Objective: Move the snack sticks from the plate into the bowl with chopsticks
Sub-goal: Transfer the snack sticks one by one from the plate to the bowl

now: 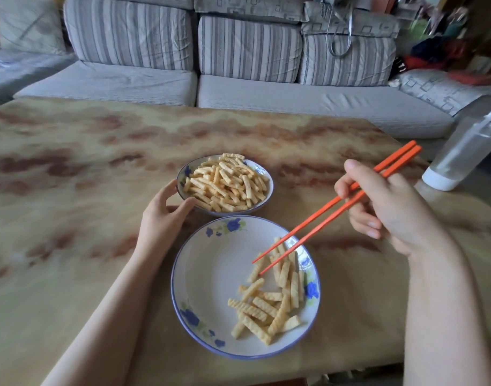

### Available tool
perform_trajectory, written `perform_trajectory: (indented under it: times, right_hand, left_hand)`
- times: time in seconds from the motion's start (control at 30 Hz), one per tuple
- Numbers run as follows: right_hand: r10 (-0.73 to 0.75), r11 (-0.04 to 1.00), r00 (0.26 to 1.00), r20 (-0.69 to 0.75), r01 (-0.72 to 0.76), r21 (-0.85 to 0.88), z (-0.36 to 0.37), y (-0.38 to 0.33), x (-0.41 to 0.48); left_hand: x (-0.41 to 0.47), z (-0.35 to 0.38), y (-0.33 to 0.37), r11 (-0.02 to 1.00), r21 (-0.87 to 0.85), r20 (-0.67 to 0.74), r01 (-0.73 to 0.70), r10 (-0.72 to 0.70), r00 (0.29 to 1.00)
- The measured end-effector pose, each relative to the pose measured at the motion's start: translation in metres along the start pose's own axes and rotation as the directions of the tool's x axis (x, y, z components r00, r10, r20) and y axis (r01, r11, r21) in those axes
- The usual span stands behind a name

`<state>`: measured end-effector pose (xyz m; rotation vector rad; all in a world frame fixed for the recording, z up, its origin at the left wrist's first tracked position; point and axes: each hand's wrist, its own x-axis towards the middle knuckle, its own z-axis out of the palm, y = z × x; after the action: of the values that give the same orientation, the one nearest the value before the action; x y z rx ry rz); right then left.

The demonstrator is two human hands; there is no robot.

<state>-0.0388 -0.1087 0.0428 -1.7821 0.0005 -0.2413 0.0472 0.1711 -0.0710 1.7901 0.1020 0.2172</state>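
orange chopsticks (333, 204) gripped in our right hand (389, 207), tips parted over snack sticks (277, 271) lying lengthwise toward us; left hand (163, 215) cups bowl (269, 188).

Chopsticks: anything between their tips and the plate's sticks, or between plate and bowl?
Nothing visible. The chopsticks in the right hand point at the sticks on the plate; the bowl lies just beyond, left hand holding it.
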Motion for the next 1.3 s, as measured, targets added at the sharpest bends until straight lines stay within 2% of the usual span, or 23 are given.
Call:
perform_trajectory:
  times: [0.17, 0.43, 0.63, 0.77, 0.9, 1.3]
  right_hand:
    - [0.0, 0.995, 0.999, -0.032, 0.004, 0.098, 0.009, 0.005, 0.004]
    - [-0.003, 0.919, 0.979, -0.206, 0.084, 0.386, 0.019, 0.005, 0.012]
    - [0.082, 0.825, 0.901, -0.425, 0.178, 0.537, 0.036, 0.009, 0.022]
    - [0.107, 0.836, 0.837, -0.537, 0.217, 0.505, 0.053, 0.014, 0.032]
    - [0.066, 0.858, 0.804, -0.591, 0.257, 0.444, 0.065, 0.024, 0.044]
    - [-0.038, 0.929, 0.879, -0.474, 0.206, 0.308, 0.065, 0.028, 0.041]
  left_hand:
    - [0.0, 0.0, -0.001, 1.0, -0.001, -0.002, 0.002, -0.002, 1.0]
    - [-0.001, -0.001, 0.001, 1.0, 0.022, -0.009, -0.005, 0.005, 1.0]
    - [-0.001, 0.0, 0.0, 1.0, 0.001, -0.006, 0.008, -0.008, 1.0]
    - [-0.001, 0.0, 0.001, 1.0, 0.001, -0.006, 0.004, -0.004, 1.0]
    - [-0.001, 0.0, 0.001, 1.0, -0.005, -0.006, 0.004, -0.004, 1.0]
    - [-0.001, -0.001, 0.001, 0.999, 0.023, 0.0, -0.024, 0.024, 1.0]
